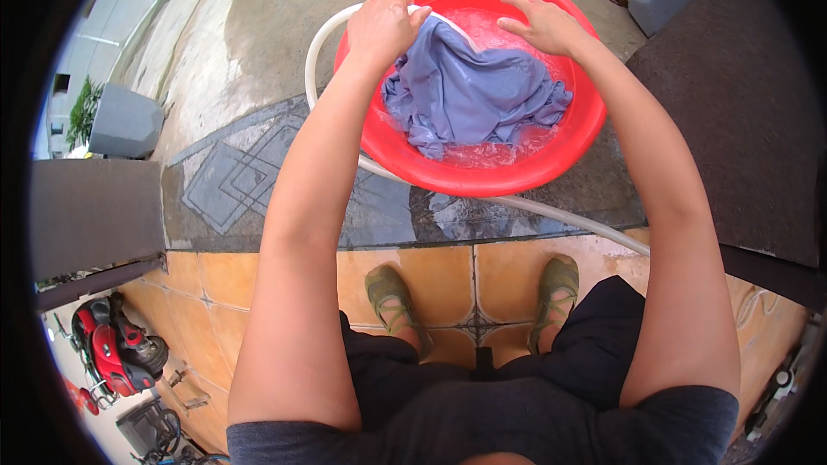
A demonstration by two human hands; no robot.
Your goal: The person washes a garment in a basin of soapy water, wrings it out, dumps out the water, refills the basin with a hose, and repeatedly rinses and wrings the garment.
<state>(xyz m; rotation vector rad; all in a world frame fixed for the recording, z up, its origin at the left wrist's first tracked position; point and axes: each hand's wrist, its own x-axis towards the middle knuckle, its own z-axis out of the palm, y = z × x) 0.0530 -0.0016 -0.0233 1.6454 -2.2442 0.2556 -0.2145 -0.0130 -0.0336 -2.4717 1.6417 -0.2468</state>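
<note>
A round red plastic basin (491, 185) stands before me with water (471, 155) in it. Wet blue-purple cloth (471, 90), perhaps a garment, lies bunched in the water. At the basin's upper left, my left hand (384, 22) is closed around a whitish hose (314, 55). The hose loops outside the rim, passes through this hand and reaches over the basin, along the cloth's upper edge. The cloth's raised corner is close to my left thumb; whether they touch is unclear. Over the right side of the basin, my right hand (546, 24) holds nothing, fingers apart above the water.
The hose continues beneath the basin toward the right across dark patterned stone (226, 184). Orange tiles (439, 278) lie under my feet. Dark panels (97, 213) flank both sides. Grey planters (126, 119) stand outside; a red motor scooter (110, 349) is at lower left.
</note>
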